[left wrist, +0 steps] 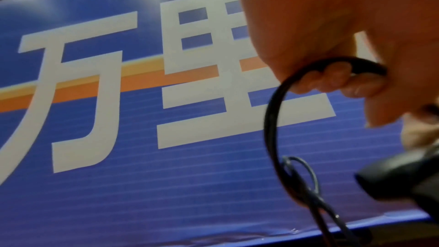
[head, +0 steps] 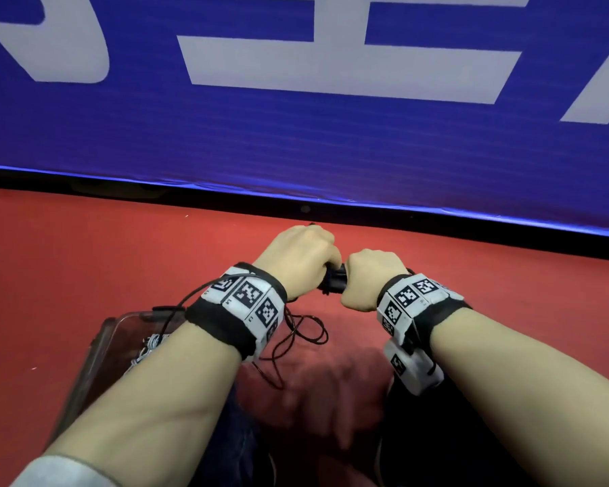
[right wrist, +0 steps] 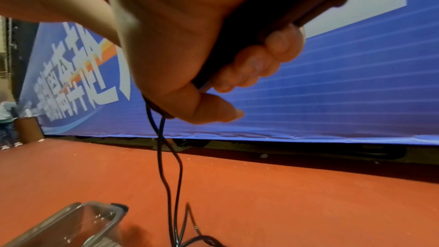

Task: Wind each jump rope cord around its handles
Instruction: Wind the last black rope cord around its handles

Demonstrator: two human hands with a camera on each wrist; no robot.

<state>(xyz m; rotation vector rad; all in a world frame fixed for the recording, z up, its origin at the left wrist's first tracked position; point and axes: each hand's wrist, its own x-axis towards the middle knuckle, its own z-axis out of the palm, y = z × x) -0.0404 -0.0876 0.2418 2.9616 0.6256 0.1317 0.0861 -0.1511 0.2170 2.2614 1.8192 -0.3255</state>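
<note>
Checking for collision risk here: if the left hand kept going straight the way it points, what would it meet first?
Probably the blue banner with white characters. The left hand, gripping the thin black cord, points forward over bare red floor; nothing visible lies between, though depth is unclear.

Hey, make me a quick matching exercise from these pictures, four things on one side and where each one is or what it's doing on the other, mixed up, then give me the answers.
Things:
1. left hand
2. right hand
3. clear plastic box
4. blue banner

Place or state:
A. stands on the red floor to the person's left
B. hangs upright behind the floor
C. grips the black handles
D. holds a loop of black cord

Pairs: 1-D, 2-C, 3-A, 4-B
</note>
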